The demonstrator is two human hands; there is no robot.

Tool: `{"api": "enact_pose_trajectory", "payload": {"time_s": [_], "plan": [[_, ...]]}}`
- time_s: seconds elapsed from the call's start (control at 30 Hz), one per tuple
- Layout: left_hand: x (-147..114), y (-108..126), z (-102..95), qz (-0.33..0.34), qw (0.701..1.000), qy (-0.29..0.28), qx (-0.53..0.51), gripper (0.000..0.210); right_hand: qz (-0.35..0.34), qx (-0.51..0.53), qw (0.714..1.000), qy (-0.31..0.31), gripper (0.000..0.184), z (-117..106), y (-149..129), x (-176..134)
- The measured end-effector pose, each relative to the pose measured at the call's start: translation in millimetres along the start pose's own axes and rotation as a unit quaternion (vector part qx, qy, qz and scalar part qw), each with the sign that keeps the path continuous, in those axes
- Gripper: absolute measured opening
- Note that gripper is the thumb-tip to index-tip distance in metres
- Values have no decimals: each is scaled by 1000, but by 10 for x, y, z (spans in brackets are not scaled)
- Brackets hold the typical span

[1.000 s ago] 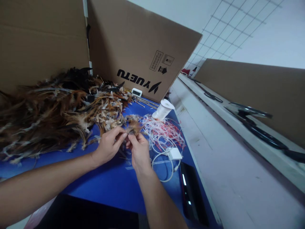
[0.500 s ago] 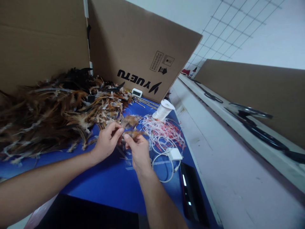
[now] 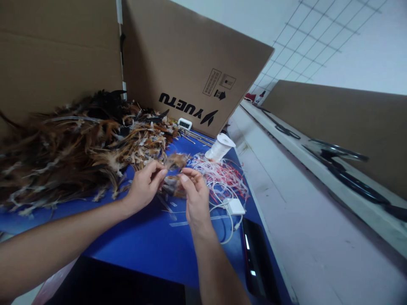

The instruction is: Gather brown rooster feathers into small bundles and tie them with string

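My left hand (image 3: pixel 146 183) is closed in a pinch, thumb against index finger, on a brown feather. To its right my right hand (image 3: pixel 196 194) also pinches, its fingertips at the brown and grey feather tuft (image 3: pixel 173 184) between the hands. The exact hold is hidden and a little blurred. Just beyond the fingertips is another brown feather tuft (image 3: pixel 176 161). A large heap of brown, black and white feathers (image 3: pixel 104 146) spreads to the left of my left hand.
Right of the hands lie tangled white and red strips (image 3: pixel 222 178), a white spool (image 3: pixel 220 147), a white adapter with cable (image 3: pixel 235 206) and a dark phone (image 3: pixel 259 258). Cardboard (image 3: pixel 190 63) stands behind the blue table (image 3: pixel 143 250), with a small digital display (image 3: pixel 185 123) before it.
My right hand has moved to the right, widening the gap between the two hands' fingertips. My left hand stays nearly in place, still pinching. The view has shifted slightly.
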State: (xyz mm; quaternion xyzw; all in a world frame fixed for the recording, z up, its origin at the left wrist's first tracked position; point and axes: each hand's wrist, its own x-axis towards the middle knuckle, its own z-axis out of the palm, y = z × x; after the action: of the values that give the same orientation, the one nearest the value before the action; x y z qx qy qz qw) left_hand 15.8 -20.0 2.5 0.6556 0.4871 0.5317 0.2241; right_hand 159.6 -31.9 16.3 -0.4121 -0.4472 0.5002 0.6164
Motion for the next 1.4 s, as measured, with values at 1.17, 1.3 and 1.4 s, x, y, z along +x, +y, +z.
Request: {"api": "enact_pose_trajectory", "payload": {"time_s": [1.17,1.3,1.4], "plan": [[-14,-4,-4,19,1000,-14,-5,17,-28,-197,977,-78,14,-20,16,-18],[-14,-11,-6,12,1000,-14,-12,16,-95,-276,954,-72,12,-30,12,-32],[0,-25,6,5,1000,-11,-10,16,-149,-342,924,-87,10,-33,5,-49]]}}
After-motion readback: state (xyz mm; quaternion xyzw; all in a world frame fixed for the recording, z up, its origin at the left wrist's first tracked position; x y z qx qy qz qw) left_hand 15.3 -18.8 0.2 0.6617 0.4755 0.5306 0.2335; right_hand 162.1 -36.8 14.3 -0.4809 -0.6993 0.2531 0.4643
